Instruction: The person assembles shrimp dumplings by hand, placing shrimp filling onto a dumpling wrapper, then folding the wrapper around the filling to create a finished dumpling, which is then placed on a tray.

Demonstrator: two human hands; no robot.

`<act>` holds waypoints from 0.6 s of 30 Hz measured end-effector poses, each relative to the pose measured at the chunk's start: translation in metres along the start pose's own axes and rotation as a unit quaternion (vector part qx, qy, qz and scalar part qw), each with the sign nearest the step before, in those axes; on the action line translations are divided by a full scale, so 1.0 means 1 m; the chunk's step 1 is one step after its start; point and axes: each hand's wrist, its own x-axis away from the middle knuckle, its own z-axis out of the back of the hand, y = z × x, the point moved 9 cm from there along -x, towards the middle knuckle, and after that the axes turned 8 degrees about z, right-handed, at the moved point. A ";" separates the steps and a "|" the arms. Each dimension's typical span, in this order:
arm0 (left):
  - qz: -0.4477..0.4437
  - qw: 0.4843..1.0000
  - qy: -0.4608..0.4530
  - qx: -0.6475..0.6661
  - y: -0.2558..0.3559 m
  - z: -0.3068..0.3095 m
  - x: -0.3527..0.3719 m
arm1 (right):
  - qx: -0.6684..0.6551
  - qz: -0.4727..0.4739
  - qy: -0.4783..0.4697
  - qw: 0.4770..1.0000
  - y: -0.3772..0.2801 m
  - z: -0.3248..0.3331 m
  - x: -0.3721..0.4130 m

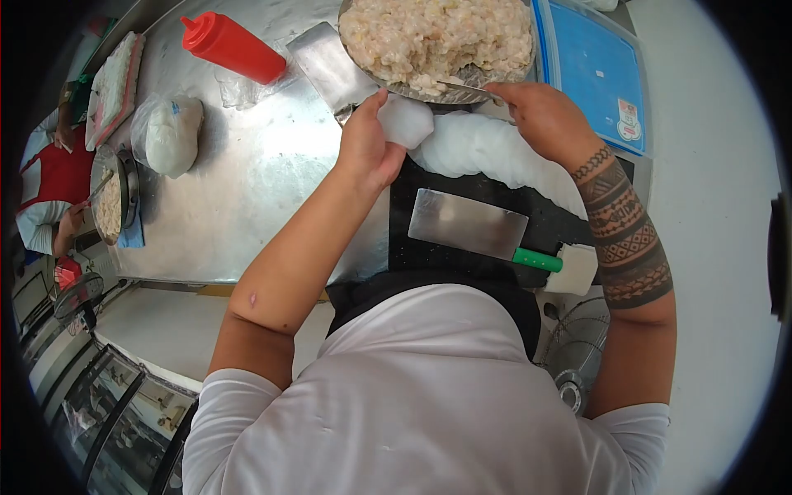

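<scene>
My left hand holds a thin white dough wrapper, its fingers curled beneath it. In my right hand is a narrow flat spatula, its blade at the near edge of a pale, chunky filling. That filling is heaped in a round metal bowl. Just below both hands, a row of overlapping white wrappers runs across the black board. Nearer my body lies a wide-bladed cleaver with a green handle, which ends against a white block.
A red squeeze bottle, a metal plate and a bagged white dough lump are on the steel table. A blue-lidded container stands right of the bowl. At far left, another person works beside a second filling bowl.
</scene>
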 end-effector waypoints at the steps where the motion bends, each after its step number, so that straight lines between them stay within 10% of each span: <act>1: -0.004 1.000 -0.016 0.005 0.000 -0.006 0.000 | -0.023 0.000 -0.003 1.000 0.001 0.001 0.004; 5: 0.005 0.998 -0.048 0.028 0.000 -0.012 0.001 | -0.184 -0.050 -0.007 0.982 -0.001 -0.001 0.025; 18: 0.055 0.997 -0.061 -0.015 0.011 -0.005 0.037 | -0.106 0.037 0.088 0.990 -0.081 0.050 0.054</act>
